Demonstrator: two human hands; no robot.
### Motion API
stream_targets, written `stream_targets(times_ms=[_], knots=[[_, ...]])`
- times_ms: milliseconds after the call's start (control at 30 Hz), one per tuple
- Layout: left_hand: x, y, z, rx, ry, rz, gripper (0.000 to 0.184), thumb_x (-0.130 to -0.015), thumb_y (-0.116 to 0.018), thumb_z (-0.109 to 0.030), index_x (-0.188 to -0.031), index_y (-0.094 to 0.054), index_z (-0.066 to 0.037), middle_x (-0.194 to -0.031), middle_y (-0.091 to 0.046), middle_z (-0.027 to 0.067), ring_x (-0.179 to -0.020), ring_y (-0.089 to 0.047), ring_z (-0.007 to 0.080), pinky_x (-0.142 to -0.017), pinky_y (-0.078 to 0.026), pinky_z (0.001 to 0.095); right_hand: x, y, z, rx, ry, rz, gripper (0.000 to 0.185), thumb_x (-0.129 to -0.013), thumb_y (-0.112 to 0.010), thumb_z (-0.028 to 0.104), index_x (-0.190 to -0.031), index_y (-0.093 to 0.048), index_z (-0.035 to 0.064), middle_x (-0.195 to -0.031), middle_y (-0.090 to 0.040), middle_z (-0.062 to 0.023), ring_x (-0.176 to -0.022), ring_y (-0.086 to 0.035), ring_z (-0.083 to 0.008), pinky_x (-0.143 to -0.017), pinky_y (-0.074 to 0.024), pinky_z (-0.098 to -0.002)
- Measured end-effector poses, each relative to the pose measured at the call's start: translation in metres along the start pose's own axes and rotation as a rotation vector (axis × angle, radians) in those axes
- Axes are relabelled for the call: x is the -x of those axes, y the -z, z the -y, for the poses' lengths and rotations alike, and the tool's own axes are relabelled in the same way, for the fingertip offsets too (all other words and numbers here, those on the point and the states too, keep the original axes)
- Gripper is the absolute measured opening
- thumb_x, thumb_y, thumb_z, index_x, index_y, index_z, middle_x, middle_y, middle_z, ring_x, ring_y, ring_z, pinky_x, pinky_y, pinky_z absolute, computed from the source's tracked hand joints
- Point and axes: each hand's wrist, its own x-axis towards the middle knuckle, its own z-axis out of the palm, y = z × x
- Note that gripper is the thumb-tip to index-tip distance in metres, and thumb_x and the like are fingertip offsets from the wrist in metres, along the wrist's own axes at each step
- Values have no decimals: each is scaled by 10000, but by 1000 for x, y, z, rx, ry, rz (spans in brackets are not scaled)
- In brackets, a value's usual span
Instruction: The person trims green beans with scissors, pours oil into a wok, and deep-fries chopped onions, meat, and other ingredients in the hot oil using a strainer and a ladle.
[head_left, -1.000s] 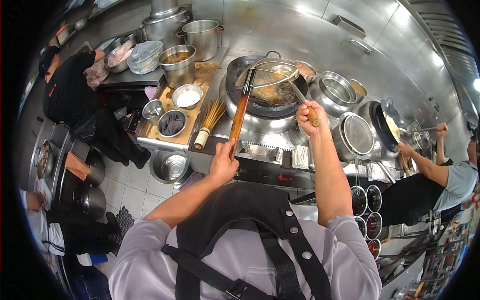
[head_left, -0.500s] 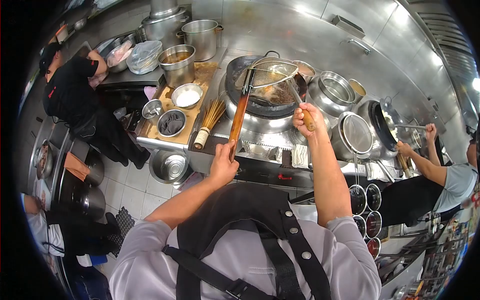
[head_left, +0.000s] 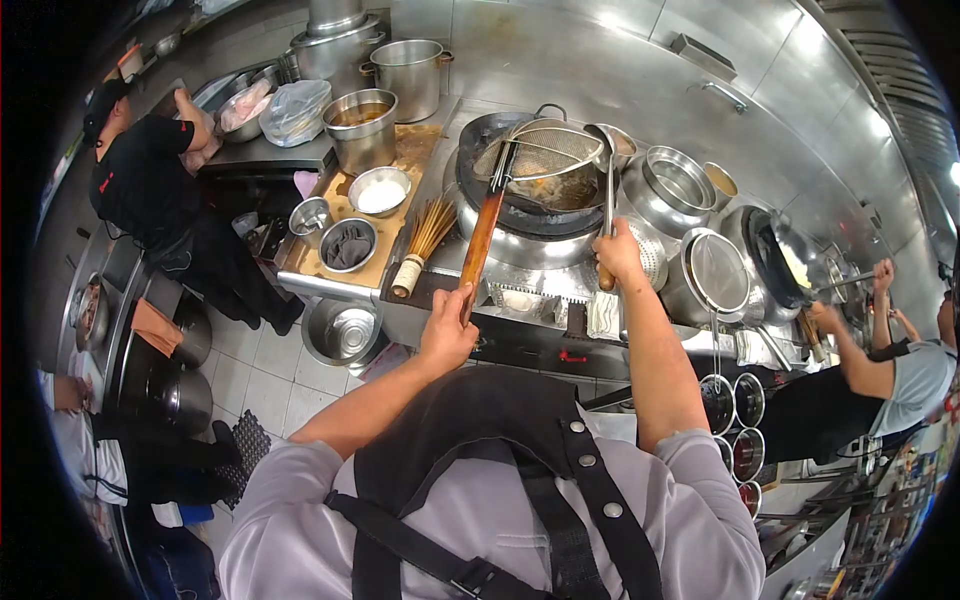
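Observation:
My left hand is closed round the long wooden handle of a wire-mesh strainer, whose basket hangs over the wok. My right hand grips the wooden end of a ladle; its bowl is up beside the strainer's right rim, and I cannot tell whether they touch. Below them sits the dark wok on the range, holding brownish liquid with pieces of food partly hidden by the mesh. A bamboo brush lies left of the wok.
On the left board stand a pot of brown liquid, a bowl of white contents and a bowl with dark cloth. To the right are a steel pot and a round sieve. Co-workers stand left and right.
My right hand has moved down and slightly right, and the ladle now stands more upright, its bowl right of the strainer. The strainer has barely moved. The right-hand co-worker's arms have shifted.

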Motion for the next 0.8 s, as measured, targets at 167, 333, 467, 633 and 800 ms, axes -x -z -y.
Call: stream_targets(times_ms=[167,333,467,633,800], knots=[[4,1,9,-67,-21,19,619,-766,-607,-28,-1366,-477,-109,-1101,-441,187,-962,-563,418,-829,-490,500,11,4,16,-448,-152,101,284,-813,-621,29,-1083,-537,5,-712,-578,-68,-527,-544,-163,-438,-431,-326],[6,6,4,-64,-9,39,611,-762,-602,-17,-1356,-495,-115,-1098,-438,182,-950,-568,417,-822,-493,504,4,18,11,-1541,-471,490,140,-859,-613,139,-783,-535,51,-718,-575,-57,-557,-520,-121,-481,-369,-257],[7,6,7,-61,-4,40,616,-761,-600,-9,-1359,-496,-112,-1095,-435,178,-961,-565,407,-828,-490,494,-3,26,8,-1610,-420,602,144,-897,-567,151,-812,-526,43,-725,-569,-59,-555,-514,-136,-489,-365,-282],[8,6,9,-54,7,40,616,-758,-606,-6,-1358,-500,-98,-1093,-434,175,-978,-555,391,-841,-487,471,5,31,22,-1583,-422,584,162,-899,-579,159,-799,-516,48,-716,-565,-60,-554,-512,-135,-486,-364,-280],[8,7,11,-58,-23,23,600,-751,-612,-1,-1338,-520,-86,-1101,-442,172,-979,-551,381,-852,-488,460,8,28,23,-1531,-393,615,162,-896,-589,157,-784,-516,65,-708,-568,-62,-555,-517,-135,-483,-368,-276]])
